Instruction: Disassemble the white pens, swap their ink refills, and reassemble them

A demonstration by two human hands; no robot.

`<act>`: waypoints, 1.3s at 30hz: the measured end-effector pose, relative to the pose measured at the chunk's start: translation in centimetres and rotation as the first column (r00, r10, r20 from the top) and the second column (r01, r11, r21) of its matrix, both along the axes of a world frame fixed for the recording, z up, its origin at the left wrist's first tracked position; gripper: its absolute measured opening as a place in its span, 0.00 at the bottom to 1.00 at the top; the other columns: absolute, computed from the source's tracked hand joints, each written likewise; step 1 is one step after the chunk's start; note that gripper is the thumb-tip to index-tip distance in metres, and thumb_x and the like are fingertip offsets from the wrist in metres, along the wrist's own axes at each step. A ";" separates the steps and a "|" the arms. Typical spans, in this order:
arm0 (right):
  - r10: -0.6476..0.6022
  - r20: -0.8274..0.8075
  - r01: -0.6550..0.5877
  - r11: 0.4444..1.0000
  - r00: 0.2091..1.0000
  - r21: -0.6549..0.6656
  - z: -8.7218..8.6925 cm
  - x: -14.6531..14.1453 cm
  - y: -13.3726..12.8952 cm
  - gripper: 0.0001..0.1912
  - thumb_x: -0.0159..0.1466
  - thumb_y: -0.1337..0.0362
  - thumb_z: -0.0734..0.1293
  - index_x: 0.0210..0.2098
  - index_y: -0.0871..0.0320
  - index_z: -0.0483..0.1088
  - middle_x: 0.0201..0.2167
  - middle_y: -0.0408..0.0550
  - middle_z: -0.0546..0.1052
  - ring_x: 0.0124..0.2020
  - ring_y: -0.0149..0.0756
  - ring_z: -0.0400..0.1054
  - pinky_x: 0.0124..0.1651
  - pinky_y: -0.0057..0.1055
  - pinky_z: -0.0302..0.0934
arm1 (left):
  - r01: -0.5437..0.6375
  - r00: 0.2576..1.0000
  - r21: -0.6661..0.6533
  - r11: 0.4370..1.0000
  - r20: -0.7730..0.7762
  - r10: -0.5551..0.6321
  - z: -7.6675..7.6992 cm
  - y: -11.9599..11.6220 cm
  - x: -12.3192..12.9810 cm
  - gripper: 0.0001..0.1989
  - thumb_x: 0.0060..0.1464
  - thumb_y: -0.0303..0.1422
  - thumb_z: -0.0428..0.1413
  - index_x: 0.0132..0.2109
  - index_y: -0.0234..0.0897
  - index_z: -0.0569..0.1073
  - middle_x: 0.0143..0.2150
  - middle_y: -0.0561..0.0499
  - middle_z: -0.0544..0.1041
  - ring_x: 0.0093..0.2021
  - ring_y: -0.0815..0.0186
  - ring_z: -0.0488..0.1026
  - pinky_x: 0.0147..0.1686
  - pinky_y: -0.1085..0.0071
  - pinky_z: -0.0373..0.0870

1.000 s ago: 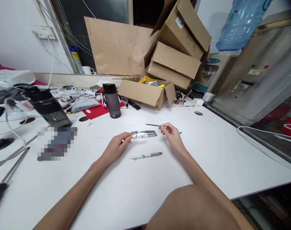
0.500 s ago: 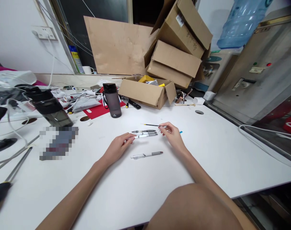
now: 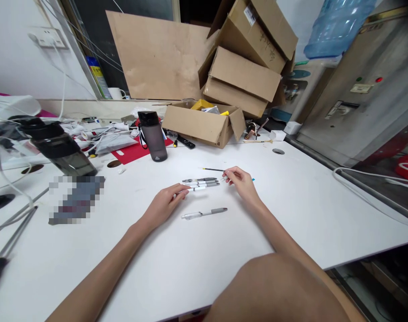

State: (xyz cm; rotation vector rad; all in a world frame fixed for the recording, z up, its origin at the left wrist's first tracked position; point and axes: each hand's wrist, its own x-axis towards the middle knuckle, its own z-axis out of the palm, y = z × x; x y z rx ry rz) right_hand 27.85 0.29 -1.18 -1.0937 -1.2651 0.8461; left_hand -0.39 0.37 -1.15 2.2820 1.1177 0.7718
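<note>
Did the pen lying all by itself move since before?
No. The lone pen seems to lie in the same spot, judged against the upright dark bottle; the camera's view just shifted a little.

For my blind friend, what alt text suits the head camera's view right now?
At a white desk, a person's right hand holds a thin black refill and the left hand a white pen part. Pens lie between them, one pen nearer the viewer; a dark bottle and open box stand behind.

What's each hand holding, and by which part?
The right hand pinches a black refill by its end away from the yellow band. The left hand grips a white pen barrel by its left end.
</note>
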 end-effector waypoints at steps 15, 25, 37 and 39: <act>-0.020 0.006 0.020 0.999 1.000 -0.027 0.1 0.1 -0.1 0.23 0.64 0.45 0.66 0.24 0.57 0.74 0.27 0.46 0.76 0.30 0.33 0.67 0.35 0.30 0.62 | -0.006 1.000 0.010 1.000 -0.028 0.006 -0.2 0.0 0.2 0.18 0.71 0.43 0.46 0.52 0.42 0.77 0.45 0.50 0.81 0.39 0.63 0.74 0.40 0.69 0.67; 0.003 -0.008 -0.003 0.999 1.000 -0.039 0.2 0.0 -0.3 0.21 0.64 0.46 0.67 0.26 0.56 0.73 0.28 0.46 0.76 0.29 0.32 0.67 0.35 0.29 0.62 | -0.019 0.999 0.012 1.000 -0.036 0.020 -0.1 -0.1 0.2 0.19 0.71 0.44 0.45 0.51 0.42 0.77 0.41 0.51 0.80 0.38 0.63 0.73 0.40 0.69 0.66; 0.028 -0.034 -0.028 0.999 0.999 -0.015 0.0 0.0 -0.1 0.14 0.61 0.51 0.71 0.34 0.56 0.74 0.34 0.46 0.78 0.30 0.32 0.68 0.32 0.29 0.63 | -0.027 0.998 0.015 1.000 -0.054 0.027 -0.1 -0.3 0.5 0.19 0.71 0.44 0.45 0.50 0.41 0.77 0.41 0.51 0.80 0.37 0.63 0.73 0.42 0.69 0.67; 0.002 -0.008 -0.002 1.000 1.000 -0.002 0.1 -0.1 -0.1 0.13 0.60 0.52 0.72 0.35 0.56 0.74 0.34 0.46 0.78 0.30 0.32 0.68 0.32 0.29 0.64 | -0.029 0.998 0.017 0.999 -0.051 0.030 -0.2 -0.3 0.5 0.19 0.71 0.44 0.45 0.50 0.41 0.77 0.43 0.50 0.80 0.37 0.63 0.73 0.42 0.69 0.67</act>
